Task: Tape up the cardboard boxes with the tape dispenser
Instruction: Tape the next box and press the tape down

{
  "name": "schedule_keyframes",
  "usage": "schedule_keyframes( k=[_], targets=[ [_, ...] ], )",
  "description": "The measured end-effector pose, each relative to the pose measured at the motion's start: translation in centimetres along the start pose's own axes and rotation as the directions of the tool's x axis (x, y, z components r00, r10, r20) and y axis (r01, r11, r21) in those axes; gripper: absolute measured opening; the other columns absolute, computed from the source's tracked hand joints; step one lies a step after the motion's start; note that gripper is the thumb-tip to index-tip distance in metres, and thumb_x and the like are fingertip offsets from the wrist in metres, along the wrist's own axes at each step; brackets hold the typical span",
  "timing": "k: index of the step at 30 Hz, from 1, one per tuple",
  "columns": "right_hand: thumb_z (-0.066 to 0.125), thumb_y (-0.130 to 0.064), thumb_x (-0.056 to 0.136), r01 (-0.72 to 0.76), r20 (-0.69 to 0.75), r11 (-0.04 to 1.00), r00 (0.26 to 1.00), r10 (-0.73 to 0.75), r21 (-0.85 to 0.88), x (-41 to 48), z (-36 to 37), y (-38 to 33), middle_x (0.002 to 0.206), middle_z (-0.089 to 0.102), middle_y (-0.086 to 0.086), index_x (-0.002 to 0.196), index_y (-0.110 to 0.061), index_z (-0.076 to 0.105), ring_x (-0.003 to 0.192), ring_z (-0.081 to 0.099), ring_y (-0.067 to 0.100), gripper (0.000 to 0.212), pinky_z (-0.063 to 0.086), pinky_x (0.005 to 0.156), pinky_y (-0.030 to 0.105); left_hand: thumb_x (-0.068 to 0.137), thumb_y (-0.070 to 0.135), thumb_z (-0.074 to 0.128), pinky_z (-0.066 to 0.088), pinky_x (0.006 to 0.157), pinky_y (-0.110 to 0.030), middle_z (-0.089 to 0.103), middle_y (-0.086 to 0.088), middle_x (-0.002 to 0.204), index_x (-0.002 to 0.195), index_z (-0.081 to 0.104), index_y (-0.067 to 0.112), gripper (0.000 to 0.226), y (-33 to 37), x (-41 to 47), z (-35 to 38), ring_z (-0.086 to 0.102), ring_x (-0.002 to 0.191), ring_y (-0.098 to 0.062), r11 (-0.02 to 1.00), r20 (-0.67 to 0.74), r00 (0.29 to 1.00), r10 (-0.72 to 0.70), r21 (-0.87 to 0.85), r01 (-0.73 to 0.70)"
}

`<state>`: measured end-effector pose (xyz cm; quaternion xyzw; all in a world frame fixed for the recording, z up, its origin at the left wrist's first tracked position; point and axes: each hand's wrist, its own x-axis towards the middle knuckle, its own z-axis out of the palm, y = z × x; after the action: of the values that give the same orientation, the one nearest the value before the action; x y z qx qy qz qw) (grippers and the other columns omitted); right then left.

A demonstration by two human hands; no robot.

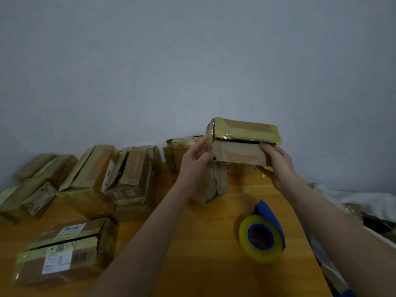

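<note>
1. The fingers of the left hand are curled round the left end of a small cardboard box. The fingers of the right hand are clamped on its right end, with the thumb over the near face and the rest tucked underneath.
2. The box is held raised between the two sets of fingers, clear of the counter, in front of a plain wall.
3. A dark gap is seen along the near face, just under a lid edged with yellowish tape. The seam is judged to be unsealed.
4. Below the right fingers and nearer the person, the tape dispenser, a yellow roll on a blue holder, lies on the counter, touched by neither hand.
5. Just beneath the fingers, a crumpled box stands on the counter. Off to the left of the left fingers, other cardboard boxes are heaped, several with flaps lifting.
6. The held box is judged light and easily dented, as its cardboard looks worn. The glossy old tape may be slippery, so a hold on the bare cardboard ends is advised, with the lid pressed flat before tape is laid.
</note>
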<state>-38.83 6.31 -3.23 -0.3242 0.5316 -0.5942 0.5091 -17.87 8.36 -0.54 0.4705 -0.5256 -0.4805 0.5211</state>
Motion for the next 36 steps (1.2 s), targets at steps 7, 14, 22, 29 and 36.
schedule_keyframes(
  k=[7,14,22,29,36],
  targets=[
    [0.080,-0.048,0.056,0.110,0.314,0.955,0.949,-0.019,-0.275,0.5,-0.3,0.0,0.128,0.053,-0.004,0.137,-0.023,0.040,0.111,0.056,0.014,0.093,0.048,0.093,0.037,0.096,0.011,0.047,0.056,0.074,-0.022,0.065,0.003,0.103,0.120,0.064,0.017,0.029,1.2,1.5,-1.3,0.062,0.092,-0.007,0.996,-0.182,0.983,-0.001,0.091,0.017],
    [0.088,-0.051,0.057,0.291,0.499,0.865,0.865,-0.055,-0.408,1.6,1.4,-1.9,0.129,0.050,-0.010,0.151,-0.037,0.025,0.121,0.050,0.015,0.114,0.048,0.094,0.030,0.099,0.034,0.048,0.054,0.056,-0.016,0.064,-0.007,0.092,0.091,0.064,0.012,0.028,2.9,3.7,-3.6,0.061,0.079,-0.010,0.996,-0.274,0.961,-0.047,0.063,0.067],
    [0.087,-0.045,0.053,0.213,0.395,0.937,0.914,-0.090,-0.278,2.7,3.1,-3.4,0.125,0.053,-0.004,0.145,-0.015,0.034,0.117,0.054,0.017,0.110,0.050,0.095,0.036,0.102,0.047,0.031,0.047,0.074,-0.025,0.066,0.000,0.102,0.106,0.065,0.018,0.045,1.9,4.7,-4.6,0.060,0.098,-0.014,0.963,-0.189,0.981,-0.043,0.255,0.092],
    [0.072,-0.025,0.083,0.061,0.225,0.989,0.974,-0.029,-0.136,3.7,1.5,-3.0,0.115,0.066,0.001,0.134,-0.016,0.050,0.100,0.064,0.019,0.056,0.052,0.079,0.035,0.090,0.038,0.060,0.025,0.115,-0.041,0.020,0.012,0.157,0.150,0.026,0.033,0.069,-6.6,4.2,-6.9,0.011,0.147,-0.017,0.304,0.186,0.974,-0.131,0.942,-0.139],
    [0.062,-0.041,0.089,-0.050,-0.043,0.976,0.997,0.060,0.214,4.2,-0.2,-4.9,0.098,0.070,-0.005,0.108,-0.020,0.061,0.095,0.064,0.016,0.028,0.052,0.074,0.034,0.095,0.021,0.055,0.034,0.113,-0.039,0.020,0.007,0.159,0.152,0.022,0.028,0.066,-9.5,3.5,-9.3,0.012,0.148,-0.020,0.225,0.060,0.998,0.027,0.972,-0.065]
  ],
)
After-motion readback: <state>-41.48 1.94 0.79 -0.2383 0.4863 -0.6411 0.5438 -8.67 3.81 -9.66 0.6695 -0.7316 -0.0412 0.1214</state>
